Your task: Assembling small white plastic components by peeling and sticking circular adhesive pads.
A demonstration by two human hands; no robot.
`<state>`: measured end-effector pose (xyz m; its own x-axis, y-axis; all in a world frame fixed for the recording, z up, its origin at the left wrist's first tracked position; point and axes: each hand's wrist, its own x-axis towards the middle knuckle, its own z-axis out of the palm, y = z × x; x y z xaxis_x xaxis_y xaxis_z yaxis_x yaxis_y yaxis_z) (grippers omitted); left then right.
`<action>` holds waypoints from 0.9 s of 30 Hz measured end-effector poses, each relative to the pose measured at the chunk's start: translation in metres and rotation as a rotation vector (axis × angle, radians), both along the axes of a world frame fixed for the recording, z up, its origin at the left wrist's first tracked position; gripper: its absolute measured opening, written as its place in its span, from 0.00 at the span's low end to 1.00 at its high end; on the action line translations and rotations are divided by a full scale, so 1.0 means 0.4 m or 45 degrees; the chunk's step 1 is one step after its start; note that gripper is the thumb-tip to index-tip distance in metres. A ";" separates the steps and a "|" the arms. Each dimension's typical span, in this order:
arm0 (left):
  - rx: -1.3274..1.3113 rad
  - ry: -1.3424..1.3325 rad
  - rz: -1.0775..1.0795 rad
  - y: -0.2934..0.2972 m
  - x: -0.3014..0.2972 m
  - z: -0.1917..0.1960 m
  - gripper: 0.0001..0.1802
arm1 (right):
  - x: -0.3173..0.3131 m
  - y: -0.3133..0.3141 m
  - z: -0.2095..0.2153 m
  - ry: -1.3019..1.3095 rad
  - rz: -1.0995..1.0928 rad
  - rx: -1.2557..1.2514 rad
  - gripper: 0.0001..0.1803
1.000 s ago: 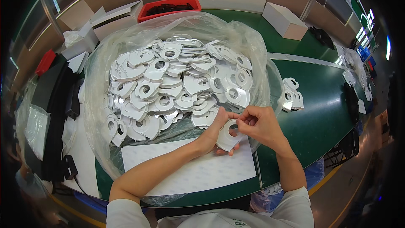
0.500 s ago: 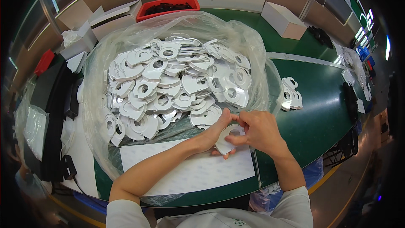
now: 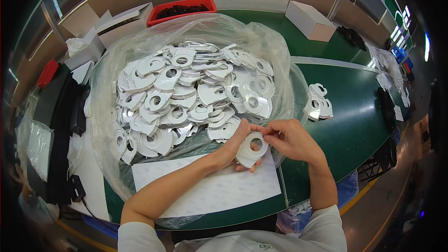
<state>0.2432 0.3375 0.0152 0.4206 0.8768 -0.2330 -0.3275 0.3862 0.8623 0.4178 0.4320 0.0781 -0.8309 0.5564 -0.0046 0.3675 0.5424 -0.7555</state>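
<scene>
My left hand (image 3: 233, 145) is closed on a white plastic part (image 3: 246, 153), a rounded plate with a large round hole. Its thumb lies along the upper left edge, and fingertips show beneath the lower end. At the upper right rim, my right hand (image 3: 293, 141) has its thumb and fingers drawn together in a pinch. Anything between those fingertips is too small to make out. Beyond my hands, a heap of similar white plastic parts (image 3: 184, 94) fills an opened clear plastic bag (image 3: 105, 72). Under my forearms lies a white sheet (image 3: 205, 191) on the green table (image 3: 340, 116).
Several more white parts (image 3: 320, 102) sit right of the bag. Along the back stand a red bin (image 3: 156, 14) with black pieces and a white box (image 3: 310, 21). Black items (image 3: 353, 38) lie at the back right; a black device (image 3: 76, 187) is at the left edge.
My right thumb has come out of the part's hole, and the right hand has shifted to the rim. The part now shows more fully in my left hand. The view has shifted slightly.
</scene>
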 end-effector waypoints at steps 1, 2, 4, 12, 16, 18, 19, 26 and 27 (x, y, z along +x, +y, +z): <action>0.067 -0.043 0.054 -0.001 0.005 -0.009 0.48 | -0.002 0.005 -0.005 0.001 0.000 0.002 0.06; 0.135 -0.087 0.109 -0.001 0.011 -0.018 0.46 | -0.005 0.014 -0.016 0.122 -0.049 0.006 0.06; 0.136 -0.102 0.161 -0.003 0.024 -0.033 0.43 | -0.009 0.043 -0.036 0.250 -0.093 0.011 0.05; 1.050 1.104 0.213 0.014 -0.014 0.032 0.23 | 0.170 0.279 -0.081 0.220 -1.149 0.887 0.09; 1.591 2.260 0.566 0.046 -0.058 0.022 0.26 | 0.151 0.271 -0.094 0.166 -1.165 1.296 0.08; 1.544 2.313 0.536 0.041 -0.077 0.009 0.25 | 0.078 0.213 -0.061 0.394 -0.909 1.165 0.09; 1.504 2.352 0.505 0.038 -0.085 0.004 0.25 | 0.046 0.180 -0.056 0.509 -0.719 0.970 0.09; 1.489 2.510 0.581 0.048 -0.101 0.003 0.16 | -0.054 -0.062 -0.049 0.011 0.326 0.323 0.08; 1.487 2.501 0.609 0.050 -0.103 0.006 0.14 | -0.051 -0.073 -0.048 -0.071 0.406 0.298 0.10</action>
<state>0.2020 0.3575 0.0176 0.1998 0.8214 0.5342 0.9791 -0.1465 -0.1409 0.3973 0.4029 0.0588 -0.9641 0.2623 0.0421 0.1898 0.7911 -0.5815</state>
